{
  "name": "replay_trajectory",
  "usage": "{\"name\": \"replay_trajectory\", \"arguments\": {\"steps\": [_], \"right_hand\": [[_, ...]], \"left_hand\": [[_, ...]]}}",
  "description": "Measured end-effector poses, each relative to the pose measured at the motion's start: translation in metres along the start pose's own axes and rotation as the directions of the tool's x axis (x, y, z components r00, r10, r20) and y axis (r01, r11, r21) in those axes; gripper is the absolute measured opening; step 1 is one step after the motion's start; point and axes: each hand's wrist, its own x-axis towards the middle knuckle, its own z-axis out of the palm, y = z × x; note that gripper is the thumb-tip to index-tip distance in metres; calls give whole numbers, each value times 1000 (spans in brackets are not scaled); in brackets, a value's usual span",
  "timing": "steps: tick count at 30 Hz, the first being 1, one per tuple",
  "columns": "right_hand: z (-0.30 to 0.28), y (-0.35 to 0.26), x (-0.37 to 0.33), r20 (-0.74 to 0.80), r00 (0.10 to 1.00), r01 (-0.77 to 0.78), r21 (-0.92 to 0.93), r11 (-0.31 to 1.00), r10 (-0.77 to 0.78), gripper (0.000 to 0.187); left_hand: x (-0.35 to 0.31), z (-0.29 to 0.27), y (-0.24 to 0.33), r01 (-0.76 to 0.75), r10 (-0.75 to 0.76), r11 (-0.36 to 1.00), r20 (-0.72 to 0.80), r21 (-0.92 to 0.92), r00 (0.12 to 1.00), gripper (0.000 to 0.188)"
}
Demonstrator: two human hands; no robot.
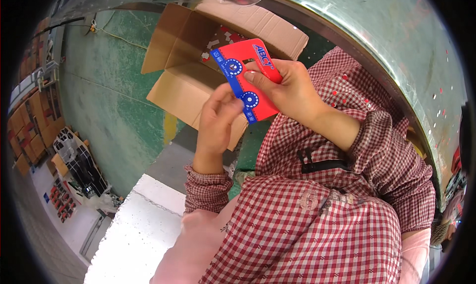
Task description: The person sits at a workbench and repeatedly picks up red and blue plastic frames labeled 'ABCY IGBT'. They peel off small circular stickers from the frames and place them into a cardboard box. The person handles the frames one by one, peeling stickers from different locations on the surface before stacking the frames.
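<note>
A flat red card with a blue band and two round dial prints [265, 105] is held up in front of me, tilted, above an open carton. My right hand [297, 93] grips its right side, with the thumb lying across the front by a cut-out hole. Against the blue edge at the lower left, my left hand [216, 118] has its fingers bent and drawn together. Its fingertips are slightly blurred and touch or nearly touch the card; what they pinch, if anything, is hidden.
The open cardboard box [186, 93] on the green floor [114, 80] contains red and white paper scraps [223, 38]. A metal-edged table [396, 51] curves along the upper right, with small scraps on it. A white block [139, 229] lies at lower left; stacked cartons [34, 135] stand far left.
</note>
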Motion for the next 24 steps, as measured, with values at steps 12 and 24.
{"name": "replay_trajectory", "arguments": {"steps": [12, 24], "right_hand": [[0, -4, -8, 64, 951, 309, -231, 923, -302, 19], [1, 1, -7, 12, 918, 384, -283, 879, -397, 15]], "left_hand": [[1, 22, -15, -91, 73, 985, -131, -143, 989, 38], [4, 23, -5, 6, -14, 998, -117, -61, 993, 30]]}}
